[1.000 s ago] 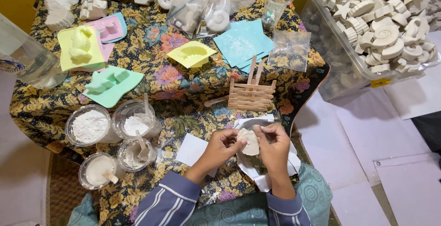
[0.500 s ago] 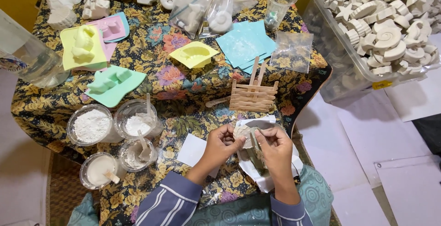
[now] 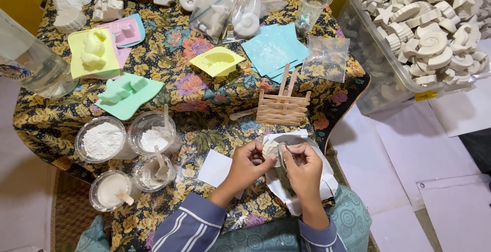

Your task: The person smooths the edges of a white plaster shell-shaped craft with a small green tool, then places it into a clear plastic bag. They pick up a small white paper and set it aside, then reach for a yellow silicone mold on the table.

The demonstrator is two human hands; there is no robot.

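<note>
Small white plaster cast (image 3: 271, 148) sits pinched between the left hand (image 3: 249, 163) and right hand (image 3: 303, 164), fingers closed on it, near centre. Far right, a clear bin (image 3: 381, 85) holds plaster shells; left, a plastic cup (image 3: 102, 140) holds white powder.

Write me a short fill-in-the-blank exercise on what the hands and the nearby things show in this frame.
1. Both hands, left hand and right hand, hold one small ____ cast.
2. The clear bin at right is full of white ____ shapes.
3. The small rack beyond the hands is made of ____ sticks.
4. The cups left of the hands hold ____ powder.

Missing words: white; shell; wooden; white
</note>
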